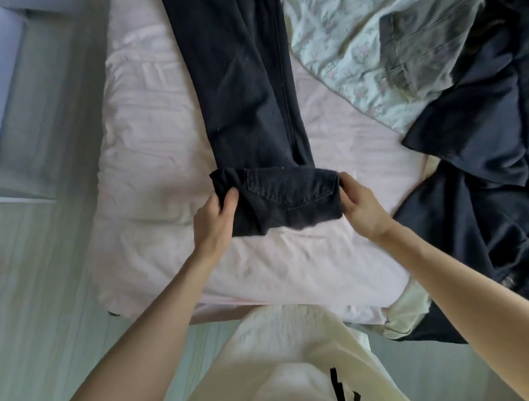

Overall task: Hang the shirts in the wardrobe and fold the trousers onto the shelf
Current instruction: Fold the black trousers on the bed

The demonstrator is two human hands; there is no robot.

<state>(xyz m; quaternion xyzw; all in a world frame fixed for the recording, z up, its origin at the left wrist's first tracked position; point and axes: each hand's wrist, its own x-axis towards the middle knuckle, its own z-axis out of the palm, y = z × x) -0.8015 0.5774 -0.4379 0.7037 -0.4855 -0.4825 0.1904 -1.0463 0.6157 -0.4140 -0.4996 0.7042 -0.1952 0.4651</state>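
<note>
Black denim trousers (251, 87), soft, heavyish; left hand (214, 224) & right hand (363, 209) grip rolled waist end, 9 & 3 o'clock, on bed (151, 163).

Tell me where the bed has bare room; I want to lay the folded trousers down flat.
Bare pink sheet lies left of the black trousers, out to the bed's edge, and in front of the fold toward the person. A smaller patch sits between the trousers and the floral quilt. The right side is crowded with dark clothes.
</note>
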